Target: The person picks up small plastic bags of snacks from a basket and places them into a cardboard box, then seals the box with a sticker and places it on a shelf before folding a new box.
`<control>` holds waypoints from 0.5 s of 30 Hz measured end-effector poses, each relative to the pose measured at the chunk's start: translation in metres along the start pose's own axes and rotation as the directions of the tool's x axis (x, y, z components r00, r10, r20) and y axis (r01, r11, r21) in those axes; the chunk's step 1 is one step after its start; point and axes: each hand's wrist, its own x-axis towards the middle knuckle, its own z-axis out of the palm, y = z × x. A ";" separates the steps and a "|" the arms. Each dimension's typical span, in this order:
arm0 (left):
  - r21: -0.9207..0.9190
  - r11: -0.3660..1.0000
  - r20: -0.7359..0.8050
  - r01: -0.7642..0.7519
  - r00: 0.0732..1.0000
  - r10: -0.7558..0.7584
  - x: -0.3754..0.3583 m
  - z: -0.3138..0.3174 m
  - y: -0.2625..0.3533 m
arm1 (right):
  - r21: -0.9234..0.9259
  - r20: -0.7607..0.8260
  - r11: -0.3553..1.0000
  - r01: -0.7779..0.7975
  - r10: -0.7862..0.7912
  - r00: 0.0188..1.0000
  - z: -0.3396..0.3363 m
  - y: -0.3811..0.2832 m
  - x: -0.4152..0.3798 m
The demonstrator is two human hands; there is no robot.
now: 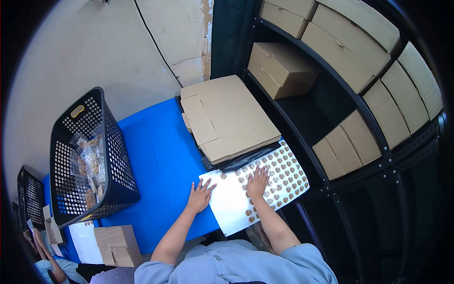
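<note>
Blue-covered table [156, 151] bears flat cardboard [227, 118] far right; nearer lies the sticker sheet [221, 208]. Left hand [200, 195], fingers spread, meets its left edge; right hand [257, 183] splays over stickers, neither grasping. Apparently steadying it; shifting grip calls for lifting palms.

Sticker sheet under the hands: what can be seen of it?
The sheet is white, thin and glossy, like paper or film, and lies flat at the corner of the blue table. Round brown-and-gold stickers sit in rows on its right part; much of its left part is bare. The right hand is spread on it among the stickers, and the left hand's fingers reach over its left edge. Its far edge meets black plastic. Any print is too small to read.
</note>
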 end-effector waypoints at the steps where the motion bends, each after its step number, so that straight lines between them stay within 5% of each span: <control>1: -0.010 1.000 0.002 -0.011 1.000 0.011 0.002 -0.001 -0.002 | -0.001 -0.002 1.000 -0.003 0.003 1.000 0.004 0.001 0.002; 15: -0.067 0.998 0.017 0.011 1.000 -0.010 -0.010 0.007 0.002 | -0.005 -0.016 0.999 0.041 -0.041 0.999 0.001 0.005 -0.002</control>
